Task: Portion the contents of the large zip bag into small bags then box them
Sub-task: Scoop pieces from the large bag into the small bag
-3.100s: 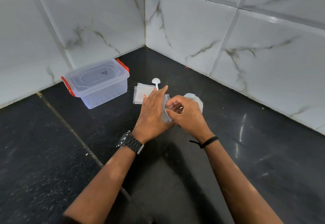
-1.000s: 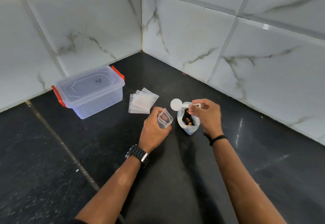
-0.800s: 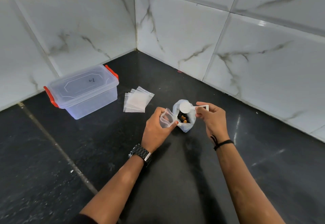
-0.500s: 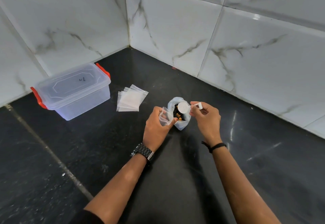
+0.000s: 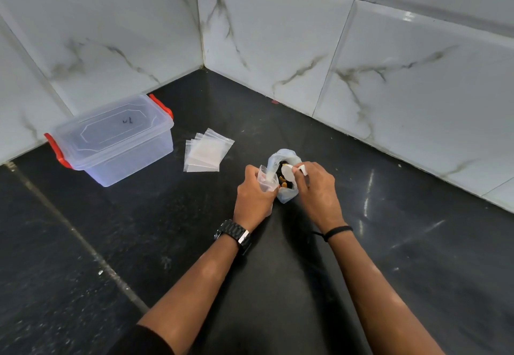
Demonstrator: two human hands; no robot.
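Observation:
The large zip bag [image 5: 286, 194] stands open on the black counter, with dark and orange pieces showing inside. My left hand [image 5: 253, 197] grips a small clear bag [image 5: 266, 180] with its mouth open, held right against the large bag's left side. My right hand [image 5: 317, 187] pinches the handle of a white spoon [image 5: 288, 173], whose bowl dips into the large bag's mouth. A fanned stack of empty small bags [image 5: 204, 152] lies flat to the left. A clear plastic box [image 5: 111, 139] with red latches sits lidded at the far left.
White marble-look tiled walls [image 5: 306, 34] meet in a corner behind the work area. A joint line [image 5: 83, 246] runs diagonally across the black counter [image 5: 417, 243] at the left.
The view shifted. My right hand has tipped the spoon's bowl down into the large bag's mouth. My left hand keeps the small bag beside it.

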